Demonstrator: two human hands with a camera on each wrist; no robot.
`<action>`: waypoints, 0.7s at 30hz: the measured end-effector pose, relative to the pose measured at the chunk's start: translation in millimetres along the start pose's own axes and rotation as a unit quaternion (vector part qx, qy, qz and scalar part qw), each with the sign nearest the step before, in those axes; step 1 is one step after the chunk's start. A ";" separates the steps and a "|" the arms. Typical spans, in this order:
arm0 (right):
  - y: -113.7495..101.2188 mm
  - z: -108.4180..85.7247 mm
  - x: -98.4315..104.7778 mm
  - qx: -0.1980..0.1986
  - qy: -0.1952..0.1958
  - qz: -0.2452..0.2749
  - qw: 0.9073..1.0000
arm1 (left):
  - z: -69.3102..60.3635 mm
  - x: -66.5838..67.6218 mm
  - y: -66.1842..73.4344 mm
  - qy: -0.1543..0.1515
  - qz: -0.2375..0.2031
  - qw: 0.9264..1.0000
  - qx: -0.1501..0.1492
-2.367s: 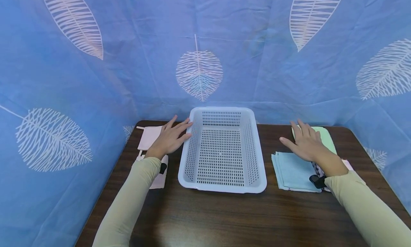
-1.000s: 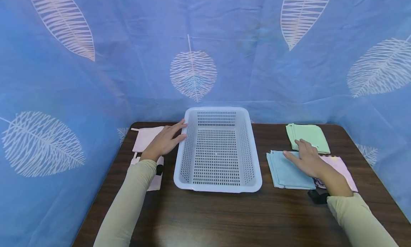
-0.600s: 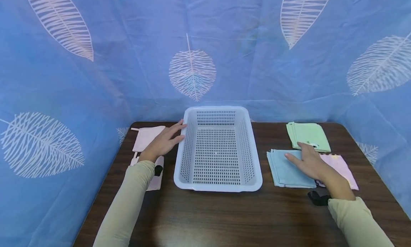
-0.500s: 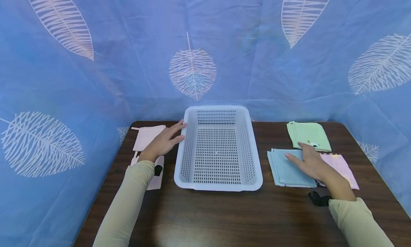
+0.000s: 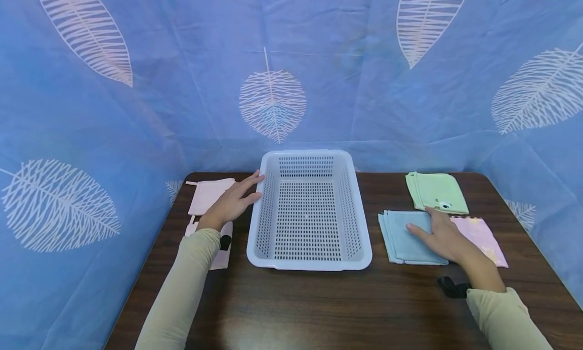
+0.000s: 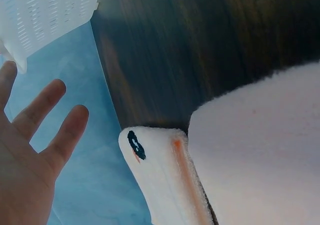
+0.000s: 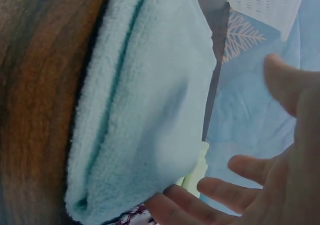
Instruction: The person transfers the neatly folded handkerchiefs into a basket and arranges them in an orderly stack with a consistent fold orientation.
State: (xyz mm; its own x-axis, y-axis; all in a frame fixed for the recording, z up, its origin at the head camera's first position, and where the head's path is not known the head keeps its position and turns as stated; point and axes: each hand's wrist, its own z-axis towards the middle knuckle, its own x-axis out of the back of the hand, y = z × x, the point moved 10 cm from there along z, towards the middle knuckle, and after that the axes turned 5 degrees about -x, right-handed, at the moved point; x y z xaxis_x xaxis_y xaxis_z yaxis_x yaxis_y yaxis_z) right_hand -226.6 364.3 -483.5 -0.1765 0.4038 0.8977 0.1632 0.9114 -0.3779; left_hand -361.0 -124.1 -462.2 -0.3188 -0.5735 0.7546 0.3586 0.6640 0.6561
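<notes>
A white plastic basket with slotted walls stands mid-table. At its left rim is my left hand, its fingers spread; whether they touch the rim I cannot tell. Beneath that arm lie pale pink cloths, one at the back and one nearer. On the right, a folded light-blue towel lies flat. My right hand is over its right edge, thumb spread apart. In the right wrist view, its fingertips reach the edge of the towel; nothing is gripped.
Behind the towel lies a folded green cloth with a small animal face. A pink patterned cloth sits to the towel's right, partly under my right arm. A blue leaf-print curtain hangs along the dark wooden table's back and sides.
My right hand has come down and back toward me, from over the green cloth to the blue towel's right edge. The left hand stays by the basket rim. The head view shifted slightly.
</notes>
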 end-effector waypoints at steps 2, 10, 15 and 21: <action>1.6 -1.2 0.9 0.000 0.003 -0.003 1.000 | 0.3 -0.3 -0.5 0.000 0.001 1.000 0.001; 8.6 -4.2 4.1 -0.011 0.007 -0.033 0.999 | 2.0 -0.1 -0.1 0.007 -0.022 1.000 -0.004; 11.8 -5.2 1.0 -0.018 -0.005 -0.029 0.999 | 0.9 -1.4 -1.1 0.008 -0.028 1.000 -0.003; 12.6 -6.0 -2.1 -0.022 -0.001 -0.032 0.999 | -1.2 -2.6 -1.6 0.009 -0.040 0.999 0.002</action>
State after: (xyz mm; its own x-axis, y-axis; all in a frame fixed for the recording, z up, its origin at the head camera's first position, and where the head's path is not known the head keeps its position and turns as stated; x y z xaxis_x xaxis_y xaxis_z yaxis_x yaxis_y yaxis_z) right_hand -218.4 374.5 -488.7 -0.1890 0.3447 0.9195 0.1946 0.9309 -0.3090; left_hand -359.7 -124.3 -465.2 -0.3305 -0.6329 0.7002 0.3295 0.6178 0.7139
